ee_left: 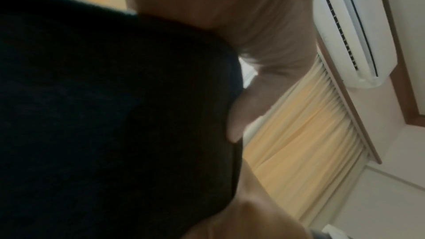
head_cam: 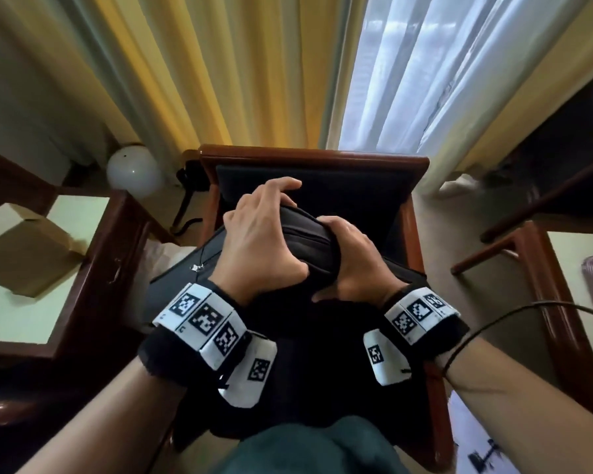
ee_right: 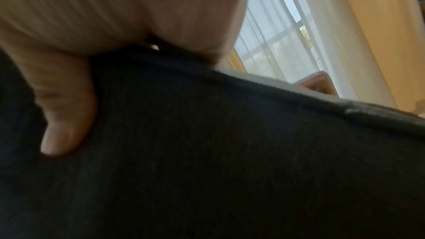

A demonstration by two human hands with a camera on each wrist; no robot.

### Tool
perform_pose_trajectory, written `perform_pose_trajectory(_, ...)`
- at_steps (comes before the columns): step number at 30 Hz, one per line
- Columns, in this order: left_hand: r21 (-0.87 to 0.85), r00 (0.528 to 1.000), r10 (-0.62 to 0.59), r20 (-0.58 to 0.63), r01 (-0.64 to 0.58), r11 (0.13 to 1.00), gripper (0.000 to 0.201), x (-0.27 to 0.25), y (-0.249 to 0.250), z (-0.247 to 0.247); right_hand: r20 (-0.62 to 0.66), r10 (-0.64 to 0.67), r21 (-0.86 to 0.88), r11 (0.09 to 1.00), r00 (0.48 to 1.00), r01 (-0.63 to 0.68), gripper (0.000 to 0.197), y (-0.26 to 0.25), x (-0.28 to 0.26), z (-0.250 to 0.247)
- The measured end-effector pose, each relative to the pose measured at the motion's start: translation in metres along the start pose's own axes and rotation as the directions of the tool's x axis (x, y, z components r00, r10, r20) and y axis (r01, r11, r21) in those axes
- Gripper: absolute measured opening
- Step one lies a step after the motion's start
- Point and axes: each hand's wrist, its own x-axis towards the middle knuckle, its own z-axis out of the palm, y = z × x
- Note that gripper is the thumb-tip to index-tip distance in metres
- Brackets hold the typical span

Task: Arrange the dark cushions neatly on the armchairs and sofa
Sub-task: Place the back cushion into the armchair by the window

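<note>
Closest in, a fold of dark teal clothing [head_cam: 308,446] at the bottom edge, and just past it two forearms wearing black wristbands with white coded tags [head_cam: 213,330]. Both hands are on the soft black fabric cushion [head_cam: 305,234], bunched up between them! The left hand [head_cam: 257,244] curls over its near top edge, fingers hooked across the far side, thumb tucked against the front. The right hand [head_cam: 353,261] clamps the cushion's right end, thumb pressed into the cloth below. In the wrist views, dark fabric fills the frame with a thumb dug into it on each side. Under and beyond the hands stands the reddish-brown wooden armchair [head_cam: 415,213] with dark seat and back pads. Left of the left hand: a glossy wooden bench [head_cam: 93,268] carrying a tan cardboard box [head_cam: 28,254], and a white globe lamp [head_cam: 134,171]. Beyond the hands, yellow curtains [head_cam: 220,70] and white sheers [head_cam: 425,70].
</note>
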Motion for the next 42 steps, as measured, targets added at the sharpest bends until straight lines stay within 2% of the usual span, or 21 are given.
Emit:
perform_pose_trajectory(4, 0.005, 0.98, 0.174, 0.101, -0.175, 0.984, 0.107, -0.019, -0.032, -0.014, -0.155, -0.026, 0.164, 0.985, 0.988, 0.052, 0.1, 0.0, -0.009, -0.001)
perform_pose_trajectory(5, 0.007, 0.975, 0.168, 0.144, -0.17, 0.985, 0.114, -0.026, -0.048, -0.017, -0.187, -0.028, 0.175, 0.983, 0.982, 0.062, 0.098, 0.0, -0.013, -0.001)
perform_pose_trajectory(7, 0.039, 0.974, 0.069, 0.214, -0.079, 0.996, 0.123, -0.04, -0.081, -0.023, -0.243, -0.044, 0.169, 0.982, 0.969, 0.087, 0.097, 0.0, -0.02, -0.001)
perform_pose_trajectory(9, 0.121, 0.973, -0.011, 0.231, -0.018, 0.992, 0.119, -0.047, -0.102, -0.026, -0.272, -0.063, 0.178, 0.977, 0.96, 0.114, 0.097, -0.002, -0.024, 0.001)
perform_pose_trajectory(10, 0.16, 0.977, -0.014, 0.213, -0.021, 0.987, 0.113, -0.047, -0.105, -0.027, -0.28, -0.056, 0.194, 0.974, 0.958, 0.114, 0.096, -0.004, -0.024, 0.002)
perform_pose_trajectory(13, 0.162, 0.992, 0.056, 0.109, -0.074, 0.984, 0.098, -0.038, -0.085, -0.039, -0.345, 0.019, 0.291, 0.953, 0.939, 0.087, 0.095, -0.01, -0.027, -0.008)
perform_pose_trajectory(15, 0.136, 0.99, 0.118, 0.08, -0.128, 0.982, 0.102, -0.023, -0.062, -0.054, -0.434, 0.067, 0.359, 0.928, 0.898, 0.104, 0.098, -0.009, -0.03, -0.024)
perform_pose_trajectory(17, 0.142, 0.989, 0.13, 0.075, -0.139, 0.98, 0.11, -0.006, -0.035, -0.073, -0.488, 0.133, 0.438, 0.892, 0.863, 0.11, 0.102, -0.005, -0.033, -0.039)
perform_pose_trajectory(20, 0.218, 0.988, 0.118, 0.097, -0.137, 0.966, 0.115, 0.016, -0.004, -0.081, -0.448, 0.218, 0.492, 0.87, 0.867, 0.036, 0.102, 0.001, -0.039, -0.044)
perform_pose_trajectory(23, 0.366, 0.967, 0.125, 0.223, -0.202, 0.909, 0.113, 0.022, -0.014, -0.04, -0.294, 0.368, 0.579, 0.803, 0.882, -0.141, 0.099, -0.004, -0.046, -0.037)
perform_pose_trajectory(24, 0.396, 0.959, 0.09, 0.269, -0.195, 0.897, 0.111, 0.017, -0.023, -0.018, -0.233, 0.387, 0.563, 0.802, 0.892, -0.201, 0.104, -0.008, -0.047, -0.033)
perform_pose_trajectory(25, 0.414, 0.953, 0.06, 0.296, -0.185, 0.892, 0.108, 0.01, -0.032, 0.003, -0.199, 0.386, 0.464, 0.847, 0.901, -0.26, 0.106, -0.011, -0.047, -0.029)
perform_pose_trajectory(26, 0.43, 0.954, 0.056, 0.294, -0.185, 0.884, 0.103, 0.002, -0.039, 0.022, -0.183, 0.356, 0.25, 0.918, 0.916, -0.307, 0.106, -0.015, -0.045, -0.024)
perform_pose_trajectory(27, 0.432, 0.961, 0.083, 0.262, -0.194, 0.881, 0.099, -0.006, -0.042, 0.036, -0.16, 0.318, 0.001, 0.947, 0.935, -0.322, 0.107, -0.018, -0.044, -0.02)
perform_pose_trajectory(28, 0.421, 0.968, 0.128, 0.216, -0.21, 0.882, 0.096, -0.011, -0.042, 0.046, -0.13, 0.302, -0.234, 0.916, 0.944, -0.325, 0.108, -0.02, -0.042, -0.015)
perform_pose_trajectory(29, 0.411, 0.971, 0.163, 0.174, -0.222, 0.884, 0.094, -0.012, -0.041, 0.051, -0.096, 0.303, -0.398, 0.862, 0.948, -0.315, 0.109, -0.023, -0.039, -0.011)
perform_pose_trajectory(31, 0.379, 0.982, 0.143, 0.124, -0.18, 0.908, 0.092, -0.012, -0.039, 0.051, -0.092, 0.288, -0.554, 0.781, 0.953, -0.289, 0.108, -0.025, -0.034, -0.003)
perform_pose_trajectory(38, 0.479, 0.997, -0.081, -0.019, 0.08, 0.874, 0.118, -0.031, -0.098, -0.005, -0.299, 0.211, -0.479, 0.811, 0.931, -0.337, 0.095, 0.009, -0.046, -0.015)
perform_pose_trajectory(40, 0.317, 0.989, -0.129, -0.066, 0.143, 0.938, 0.121, -0.034, -0.11, -0.017, -0.324, 0.225, -0.446, 0.82, 0.919, -0.358, 0.097, 0.021, -0.056, -0.023)
perform_pose_trajectory(42, 0.027, 0.982, -0.169, -0.081, 0.172, 0.985, 0.124, -0.033, -0.112, -0.017, -0.311, 0.286, -0.428, 0.809, 0.906, -0.402, 0.104, 0.028, -0.061, -0.028)
